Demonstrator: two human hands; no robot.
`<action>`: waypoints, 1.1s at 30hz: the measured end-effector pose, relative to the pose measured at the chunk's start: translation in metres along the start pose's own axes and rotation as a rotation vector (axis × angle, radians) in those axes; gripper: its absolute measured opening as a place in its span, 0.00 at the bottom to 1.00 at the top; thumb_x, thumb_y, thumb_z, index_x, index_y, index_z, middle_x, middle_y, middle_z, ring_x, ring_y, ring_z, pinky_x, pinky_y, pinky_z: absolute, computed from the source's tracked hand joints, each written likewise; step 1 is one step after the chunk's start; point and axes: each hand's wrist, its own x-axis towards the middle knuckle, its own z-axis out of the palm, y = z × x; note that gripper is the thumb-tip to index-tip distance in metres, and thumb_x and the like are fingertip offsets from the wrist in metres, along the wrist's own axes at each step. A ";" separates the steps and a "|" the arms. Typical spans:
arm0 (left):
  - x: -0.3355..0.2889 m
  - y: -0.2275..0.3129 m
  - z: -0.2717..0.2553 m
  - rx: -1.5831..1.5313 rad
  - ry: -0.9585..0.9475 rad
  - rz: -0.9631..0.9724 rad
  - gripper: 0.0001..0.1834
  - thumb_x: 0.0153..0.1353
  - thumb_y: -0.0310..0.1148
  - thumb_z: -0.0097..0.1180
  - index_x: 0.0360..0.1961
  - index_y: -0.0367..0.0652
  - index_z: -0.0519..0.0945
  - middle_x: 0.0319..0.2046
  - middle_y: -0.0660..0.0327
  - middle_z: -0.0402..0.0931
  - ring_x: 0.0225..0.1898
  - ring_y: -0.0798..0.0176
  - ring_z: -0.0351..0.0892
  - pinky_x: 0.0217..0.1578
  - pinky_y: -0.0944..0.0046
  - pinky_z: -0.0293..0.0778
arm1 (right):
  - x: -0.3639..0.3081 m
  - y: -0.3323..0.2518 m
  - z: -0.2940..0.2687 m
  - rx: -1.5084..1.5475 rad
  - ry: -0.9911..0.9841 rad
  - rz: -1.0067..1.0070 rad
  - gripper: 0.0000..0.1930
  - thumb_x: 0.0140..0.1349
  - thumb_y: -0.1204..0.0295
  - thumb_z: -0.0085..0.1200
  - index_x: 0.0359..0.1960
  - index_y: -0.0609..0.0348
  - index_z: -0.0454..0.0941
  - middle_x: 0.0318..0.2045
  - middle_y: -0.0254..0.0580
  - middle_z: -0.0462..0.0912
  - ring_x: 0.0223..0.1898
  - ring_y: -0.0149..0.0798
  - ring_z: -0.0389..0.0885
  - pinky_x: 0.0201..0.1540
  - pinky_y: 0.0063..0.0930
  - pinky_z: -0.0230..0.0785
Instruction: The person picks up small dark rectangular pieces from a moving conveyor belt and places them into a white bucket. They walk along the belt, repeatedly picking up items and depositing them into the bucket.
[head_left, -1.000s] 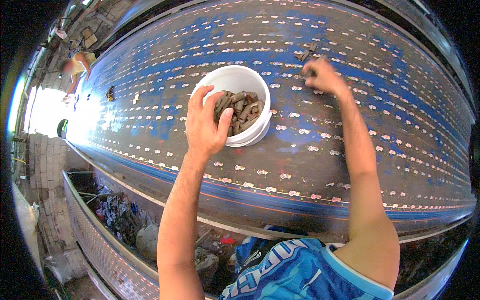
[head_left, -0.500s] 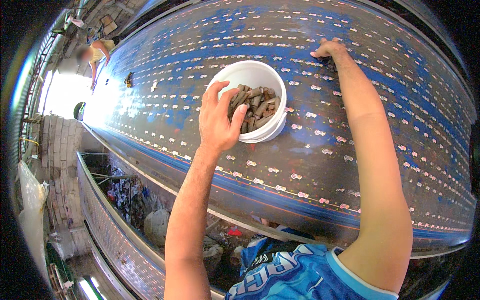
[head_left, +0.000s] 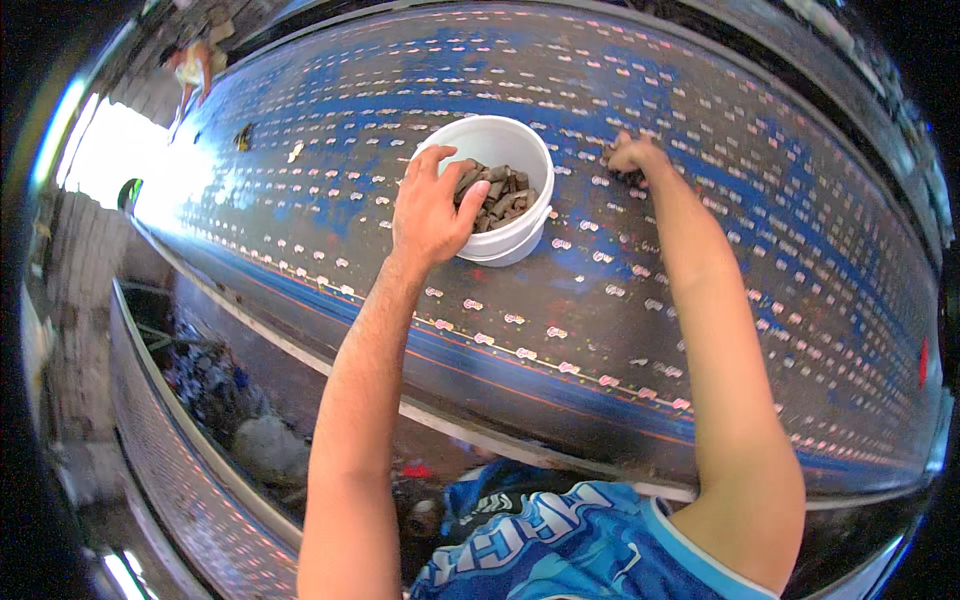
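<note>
A white plastic bucket (head_left: 502, 250) stands on a dark printed belt-like surface (head_left: 520, 400), part filled with short dark brown stick-like pieces (head_left: 495, 200). My left hand (head_left: 432, 215) is over the bucket's near left rim. Its fingers curve over the opening, and the thumb points out apart from them above the pieces. Farther to the right, my right hand (head_left: 636, 155) is low at the surface, fingers curled down around a dark clump (head_left: 632, 180). Blur and the hand itself hide what exactly is in its grasp.
The surface carries rows of small repeated prints and blue patches. Toward its far left lie a small dark and yellow object (head_left: 243, 137) and a pale scrap (head_left: 295, 151). Another person (head_left: 193, 70) is at that end. A metal edge rail (head_left: 450, 428) borders my side.
The whole view has shifted, moving the bucket and both arms slightly left in the picture. My right hand has come a little nearer to me, while my left remains at the bucket.
</note>
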 end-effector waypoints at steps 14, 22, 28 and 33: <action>-0.002 0.005 -0.001 0.031 0.001 0.020 0.34 0.76 0.55 0.52 0.72 0.41 0.71 0.68 0.42 0.69 0.70 0.37 0.68 0.72 0.42 0.65 | -0.190 -0.023 -0.136 0.990 -0.290 -0.478 0.18 0.68 0.65 0.65 0.57 0.40 0.73 0.35 0.28 0.72 0.33 0.27 0.72 0.31 0.27 0.70; -0.014 -0.010 0.000 0.017 0.105 0.096 0.41 0.74 0.58 0.56 0.75 0.39 0.63 0.71 0.40 0.63 0.74 0.35 0.62 0.75 0.41 0.60 | -0.256 -0.144 -0.156 0.348 0.259 -0.909 0.32 0.74 0.52 0.61 0.73 0.52 0.72 0.67 0.58 0.75 0.69 0.51 0.76 0.69 0.45 0.74; -0.006 0.001 0.013 -0.049 0.146 0.124 0.39 0.73 0.59 0.56 0.72 0.39 0.66 0.69 0.41 0.66 0.73 0.37 0.64 0.74 0.41 0.61 | -0.124 -0.038 -0.081 0.250 0.659 -0.643 0.26 0.67 0.60 0.66 0.65 0.51 0.81 0.61 0.58 0.82 0.63 0.59 0.81 0.68 0.48 0.74; -0.013 -0.011 0.004 -0.015 0.141 0.057 0.39 0.74 0.60 0.54 0.71 0.39 0.68 0.67 0.43 0.68 0.72 0.38 0.65 0.74 0.41 0.61 | -0.145 0.013 0.038 0.057 0.527 -0.622 0.21 0.66 0.67 0.68 0.59 0.56 0.82 0.54 0.55 0.84 0.56 0.56 0.83 0.61 0.47 0.75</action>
